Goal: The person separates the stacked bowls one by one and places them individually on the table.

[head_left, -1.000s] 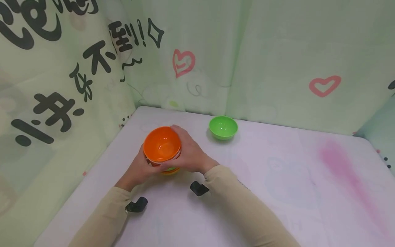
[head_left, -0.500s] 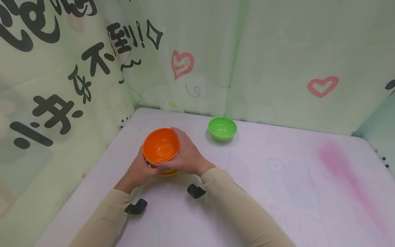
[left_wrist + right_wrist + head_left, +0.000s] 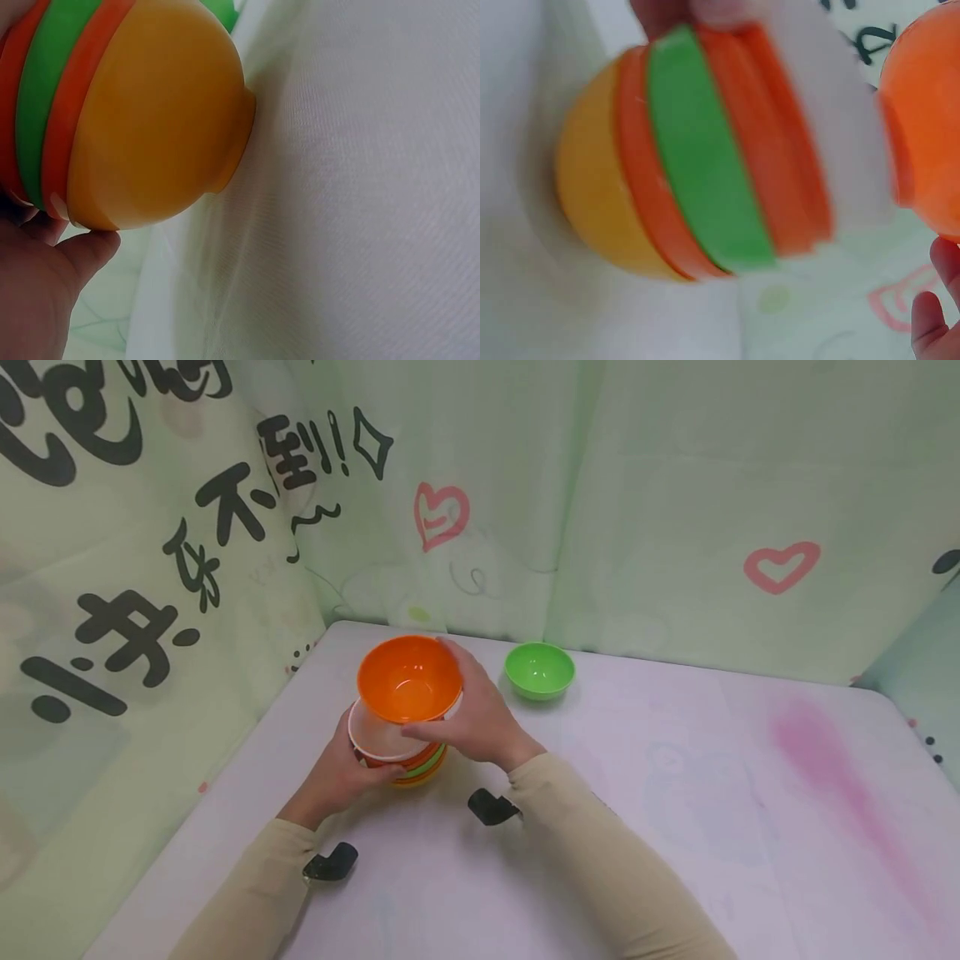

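A: Start with the head view. Where is everything?

B: A stack of nested, plastic-looking round bowls (image 3: 426, 763) is the landmark. The left hand (image 3: 333, 777) grips it, thumb across the near side; its other fingers are mostly hidden. Right above the stack, a glossy orange round bowl (image 3: 409, 681) is in the right hand (image 3: 486, 714), thumb near and fingers spread round the far side. A shiny bright green round bowl (image 3: 539, 671) stands beyond the stack, to its right.

A: And the left wrist view?

B: A smooth yellow-orange bowl (image 3: 161, 112) forms the stack's bottom, with a left fingertip (image 3: 101, 244) against it. Whether its foot touches the table can't be told.

A: The right wrist view?

B: The orange bowl sits just off the stack's top, next to a pale white bowl (image 3: 836, 120); contact between them is unclear. Two right fingers (image 3: 925, 316) show, one at the orange bowl.

A: Which step is that?

B: Seemingly parting the orange bowl from the stack. The next move probably calls for a steady left grip and the right hand carrying its bowl well clear.
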Demonstrator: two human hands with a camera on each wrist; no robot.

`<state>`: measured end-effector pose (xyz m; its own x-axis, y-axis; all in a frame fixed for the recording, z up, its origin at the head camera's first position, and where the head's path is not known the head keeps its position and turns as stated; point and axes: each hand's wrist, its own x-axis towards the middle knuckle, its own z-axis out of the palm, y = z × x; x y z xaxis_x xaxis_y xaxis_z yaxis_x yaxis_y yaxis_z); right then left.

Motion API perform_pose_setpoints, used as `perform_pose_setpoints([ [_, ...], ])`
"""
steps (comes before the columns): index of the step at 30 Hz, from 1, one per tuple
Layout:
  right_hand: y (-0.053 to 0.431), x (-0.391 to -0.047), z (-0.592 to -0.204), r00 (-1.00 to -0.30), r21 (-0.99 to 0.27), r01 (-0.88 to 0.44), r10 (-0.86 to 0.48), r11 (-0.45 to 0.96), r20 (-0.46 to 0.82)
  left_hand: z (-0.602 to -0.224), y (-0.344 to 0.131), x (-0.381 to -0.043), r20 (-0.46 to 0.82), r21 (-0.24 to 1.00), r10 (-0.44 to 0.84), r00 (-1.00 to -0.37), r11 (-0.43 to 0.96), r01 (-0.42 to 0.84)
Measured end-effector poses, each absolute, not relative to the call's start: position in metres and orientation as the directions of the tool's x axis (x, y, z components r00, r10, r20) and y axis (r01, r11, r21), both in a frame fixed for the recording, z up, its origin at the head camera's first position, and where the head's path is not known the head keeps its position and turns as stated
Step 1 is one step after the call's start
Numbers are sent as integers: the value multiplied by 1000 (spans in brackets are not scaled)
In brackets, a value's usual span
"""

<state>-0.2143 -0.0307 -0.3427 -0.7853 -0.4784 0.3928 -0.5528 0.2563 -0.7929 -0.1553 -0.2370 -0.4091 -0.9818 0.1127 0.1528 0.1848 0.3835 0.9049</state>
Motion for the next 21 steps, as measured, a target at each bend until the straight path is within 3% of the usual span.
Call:
perform_pose_setpoints([
  [9,16,-232,-327,-874,-811,-462,-339,360,348,-411,-235,-156,126,911,76,-989,386,146],
  [21,81,-258,-347,-942,-853,-332,-196,403,274,-384,-223,-144,89,912,64,-994,395,107],
])
